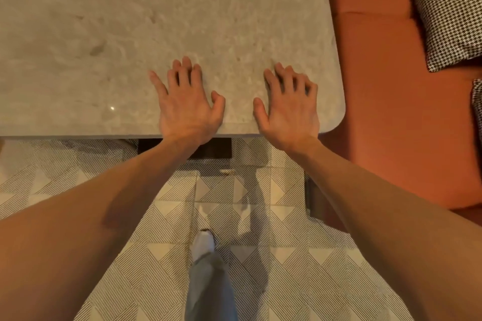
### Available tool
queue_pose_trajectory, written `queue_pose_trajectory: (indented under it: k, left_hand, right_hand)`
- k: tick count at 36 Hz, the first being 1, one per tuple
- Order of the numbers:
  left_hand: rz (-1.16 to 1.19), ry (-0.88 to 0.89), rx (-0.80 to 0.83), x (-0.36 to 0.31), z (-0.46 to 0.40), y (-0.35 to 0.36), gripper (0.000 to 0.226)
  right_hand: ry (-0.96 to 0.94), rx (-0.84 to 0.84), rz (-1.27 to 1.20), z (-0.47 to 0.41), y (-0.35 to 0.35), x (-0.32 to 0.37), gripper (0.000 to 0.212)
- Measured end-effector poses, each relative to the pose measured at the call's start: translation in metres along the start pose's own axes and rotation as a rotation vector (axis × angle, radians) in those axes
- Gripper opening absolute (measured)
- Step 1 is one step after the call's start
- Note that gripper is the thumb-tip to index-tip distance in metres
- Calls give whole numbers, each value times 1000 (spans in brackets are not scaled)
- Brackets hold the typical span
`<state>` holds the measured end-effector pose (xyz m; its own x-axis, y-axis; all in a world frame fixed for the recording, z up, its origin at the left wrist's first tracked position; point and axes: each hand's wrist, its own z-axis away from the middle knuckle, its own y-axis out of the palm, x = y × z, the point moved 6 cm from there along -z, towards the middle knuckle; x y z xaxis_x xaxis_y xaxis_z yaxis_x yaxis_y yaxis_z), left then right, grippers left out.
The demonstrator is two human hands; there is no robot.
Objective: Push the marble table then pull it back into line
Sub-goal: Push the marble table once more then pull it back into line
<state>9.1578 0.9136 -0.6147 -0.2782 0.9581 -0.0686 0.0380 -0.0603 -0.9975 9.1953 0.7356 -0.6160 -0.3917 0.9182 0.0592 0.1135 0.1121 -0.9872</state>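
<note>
The marble table (104,34) has a beige mottled top that fills the upper left of the view; its rounded near right corner lies at the right. My left hand (186,107) rests palm down on the top, just inside the near edge, fingers spread. My right hand (289,109) lies flat the same way a little to the right, near the rounded corner. Both wrists cross the table's near edge. Neither hand grips anything. The table's base is mostly hidden; a dark part shows under the edge between my arms.
An orange bench seat (386,86) runs close along the table's right side, with a houndstooth cushion (453,13) on it. Patterned floor tiles (260,268) lie below the table edge. My foot in a white shoe (203,242) stands on them.
</note>
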Motion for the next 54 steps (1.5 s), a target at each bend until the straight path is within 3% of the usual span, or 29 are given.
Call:
queue_pose_trajectory:
  k: [5, 9, 15, 21, 28, 31, 33, 38, 41, 46, 54]
  left_hand:
    - [5, 1, 34, 2, -2, 3, 68]
    - [13, 41, 92, 2, -1, 2, 67]
    - [-39, 38, 326, -2, -9, -15, 68]
    - [-61, 31, 467, -5, -19, -42, 57]
    - [147, -179, 601, -22, -28, -58, 46]
    - [304, -282, 666, -28, -42, -71, 43]
    - [505, -389, 629, -38, -51, -87, 41]
    - [1144, -715, 329, -55, -73, -125, 26]
    - [1374, -812, 181, -55, -89, -141, 29]
    - [1547, -878, 44, -34, -113, -149, 35]
    - [1692, -1066, 9, 5, -113, -116, 35]
  right_hand:
    - [14, 99, -16, 0, -3, 1, 64]
    - [23, 302, -24, -4, -6, 4, 67]
    - [9, 609, -41, -18, -25, 6, 82]
    - [-25, 741, -53, -32, -43, 7, 90]
    - [-108, 920, -145, -50, -57, -3, 80]
    - [-11, 1049, -286, -73, -65, -12, 68]
    - [110, 1072, -465, -95, -73, -19, 64]
    - [119, 968, -757, -159, -107, -25, 55]
    - [191, 887, -947, -196, -120, -23, 52]
    - [159, 876, -1059, -236, -124, -7, 45]
    - [40, 969, -889, -261, -105, 2, 35]
